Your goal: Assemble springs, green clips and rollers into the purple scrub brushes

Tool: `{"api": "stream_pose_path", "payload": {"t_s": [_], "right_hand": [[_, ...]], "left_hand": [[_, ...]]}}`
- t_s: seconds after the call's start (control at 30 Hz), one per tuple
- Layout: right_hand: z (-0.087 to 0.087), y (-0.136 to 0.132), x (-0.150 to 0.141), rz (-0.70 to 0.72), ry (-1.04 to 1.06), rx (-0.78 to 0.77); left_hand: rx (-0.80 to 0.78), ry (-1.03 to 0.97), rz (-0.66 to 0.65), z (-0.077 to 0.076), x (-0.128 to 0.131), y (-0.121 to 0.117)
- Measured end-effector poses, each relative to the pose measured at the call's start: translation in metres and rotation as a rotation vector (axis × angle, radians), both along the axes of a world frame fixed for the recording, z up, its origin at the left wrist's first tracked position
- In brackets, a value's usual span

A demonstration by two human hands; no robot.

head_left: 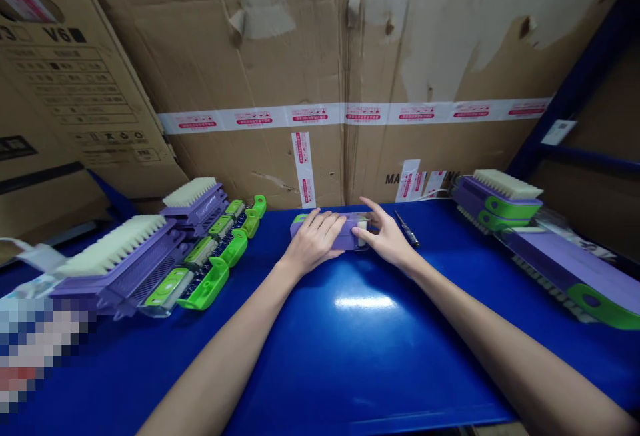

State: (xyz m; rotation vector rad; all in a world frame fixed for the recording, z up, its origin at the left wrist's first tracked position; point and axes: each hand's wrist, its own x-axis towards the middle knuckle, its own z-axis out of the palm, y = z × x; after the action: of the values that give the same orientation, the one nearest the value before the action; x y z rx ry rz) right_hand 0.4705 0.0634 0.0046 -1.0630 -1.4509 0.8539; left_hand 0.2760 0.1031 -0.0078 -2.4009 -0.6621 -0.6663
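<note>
A purple housing (344, 239) with a green left end and a clear right end lies across the blue table in front of me. My left hand (314, 239) is closed over its left and middle part, fingers on top and thumb along the near side. At the clear end, my right hand (385, 235) has its thumb against the near face. Its index finger is raised, and the other fingers curl around the end, partly hidden. Inside the clear end a pale block shows. Right of that hand lies a dark screwdriver-like tool (407, 228).
To the left stand purple housings with pale bristles (117, 241), beside green-topped clear parts (169, 287) and a row of green caps (207, 284). More purple-and-green units (590, 266) sit on the right. Cardboard (260, 69) walls the back; a blue metal frame (565, 89) rises at right.
</note>
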Motion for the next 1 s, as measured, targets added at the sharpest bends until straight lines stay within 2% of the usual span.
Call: {"api": "stream_pose_path", "payload": {"t_s": [0.1,0.23,0.4,0.57,0.63,0.7,0.8,0.9,1.0], "right_hand": [[-0.002,0.005,0.002,-0.005,0.045,-0.054],[-0.009,0.012,0.004,-0.086,0.096,-0.147],[-0.018,0.019,0.006,-0.204,0.082,-0.154],[-0.015,0.018,0.005,-0.223,0.257,-0.256],[-0.012,0.015,0.005,-0.202,0.266,-0.269],[-0.010,0.013,0.007,-0.122,0.204,-0.244],[-0.011,0.011,0.012,-0.001,-0.009,-0.142],[-0.015,0.013,0.017,0.019,-0.165,-0.047],[-0.014,0.013,0.020,0.014,-0.152,-0.055]], "left_hand": [[-0.017,-0.019,0.035,0.001,-0.001,0.001],[-0.050,-0.128,0.118,-0.001,-0.007,0.005],[-0.125,-0.219,0.173,-0.005,-0.012,0.010],[-0.205,-0.229,0.174,-0.011,-0.013,0.014],[-0.214,-0.219,0.172,-0.012,-0.013,0.015],[-0.207,-0.217,0.183,-0.012,-0.012,0.015],[-0.198,-0.223,0.210,-0.010,-0.013,0.014],[-0.177,-0.221,0.223,-0.009,-0.014,0.013],[-0.160,-0.214,0.203,-0.007,-0.015,0.012]]}}
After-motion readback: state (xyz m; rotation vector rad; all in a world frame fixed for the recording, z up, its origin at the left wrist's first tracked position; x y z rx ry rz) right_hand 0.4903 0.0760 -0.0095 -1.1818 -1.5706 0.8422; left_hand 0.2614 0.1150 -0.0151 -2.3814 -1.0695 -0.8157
